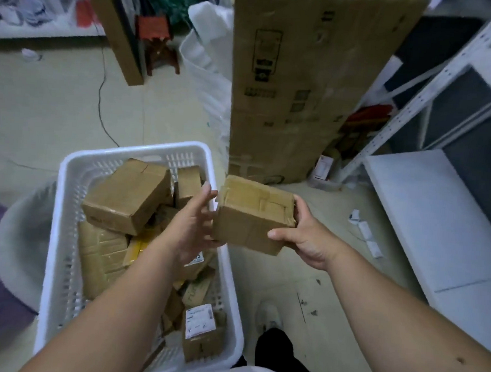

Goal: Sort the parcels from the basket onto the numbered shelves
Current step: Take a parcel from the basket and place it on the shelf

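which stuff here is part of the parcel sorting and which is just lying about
Job: held parcel in right hand, left hand beside it, white basket, shelf rack.
Lying about: tall carton, red stool, black cable.

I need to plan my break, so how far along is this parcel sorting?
Nothing shows as shelved: the visible shelf holds no parcels. In hand: the right hand grips one parcel, the left hand touching it. Left: the basket holds many more.

basket (63,232) was white, slotted walls | parcels (127,197) were brown cardboard | held parcel (252,212) brown, tan tape | label (200,321) white | stool (158,41) red | shelf frame (434,82) white
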